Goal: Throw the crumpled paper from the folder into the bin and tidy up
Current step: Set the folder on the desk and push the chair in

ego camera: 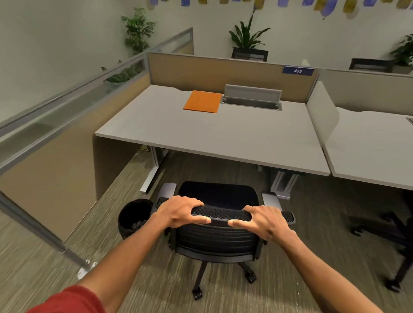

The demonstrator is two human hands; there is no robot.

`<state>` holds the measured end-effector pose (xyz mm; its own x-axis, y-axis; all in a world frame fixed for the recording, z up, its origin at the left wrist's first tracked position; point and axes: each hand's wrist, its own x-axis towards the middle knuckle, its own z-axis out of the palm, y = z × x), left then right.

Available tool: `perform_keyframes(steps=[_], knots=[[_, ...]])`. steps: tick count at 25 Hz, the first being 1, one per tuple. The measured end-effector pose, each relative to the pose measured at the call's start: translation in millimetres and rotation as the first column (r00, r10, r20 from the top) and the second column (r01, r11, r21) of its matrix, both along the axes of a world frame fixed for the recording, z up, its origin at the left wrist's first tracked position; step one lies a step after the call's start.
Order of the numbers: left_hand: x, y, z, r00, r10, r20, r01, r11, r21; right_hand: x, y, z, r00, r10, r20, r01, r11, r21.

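An orange folder (203, 101) lies closed and flat at the back of the grey desk (202, 134). A black office chair (218, 238) stands in front of the desk, its back toward me. My left hand (182, 211) and my right hand (264, 220) both grip the top edge of the chair's backrest. A black mesh bin (134, 218) stands on the carpet left of the chair, with crumpled paper showing inside it.
A glass-topped partition (46, 128) runs along the left. A cable tray with a raised lid (252, 97) sits behind the folder. A second desk (380, 151) and another black chair (409, 238) are on the right. Potted plants stand behind the divider.
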<state>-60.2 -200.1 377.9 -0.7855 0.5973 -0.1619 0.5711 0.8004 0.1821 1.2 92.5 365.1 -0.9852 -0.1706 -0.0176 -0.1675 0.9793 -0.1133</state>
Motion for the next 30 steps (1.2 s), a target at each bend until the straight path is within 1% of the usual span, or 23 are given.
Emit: perform_keyframes(steps=[3,6,10,13,18,30], knots=[[-34,-14,3,0.999,-0.022,0.030,0.023,1.000,-0.017,-26,-16,4,1.000,-0.025,0.011,0.025,1.000,-0.016],[-69,-22,8,0.998,-0.044,0.048,0.045,0.999,-0.024,-53,-29,5,0.999,-0.046,-0.010,0.045,0.998,-0.045],[-107,-36,8,0.998,-0.059,-0.011,0.058,0.998,-0.030,-89,-45,3,0.997,-0.059,-0.059,0.055,0.997,-0.058],[-127,-46,2,0.998,-0.024,-0.060,0.024,1.000,-0.011,-113,-54,3,0.995,-0.080,-0.067,0.074,0.994,-0.079],[-159,-54,0,0.998,0.023,-0.063,-0.022,1.000,0.008,-148,-66,2,0.993,-0.108,-0.053,0.102,0.989,-0.104],[-220,-64,-3,0.998,0.024,-0.066,-0.019,0.996,0.086,-206,-78,10,0.991,-0.125,-0.038,0.124,0.992,-0.017]])
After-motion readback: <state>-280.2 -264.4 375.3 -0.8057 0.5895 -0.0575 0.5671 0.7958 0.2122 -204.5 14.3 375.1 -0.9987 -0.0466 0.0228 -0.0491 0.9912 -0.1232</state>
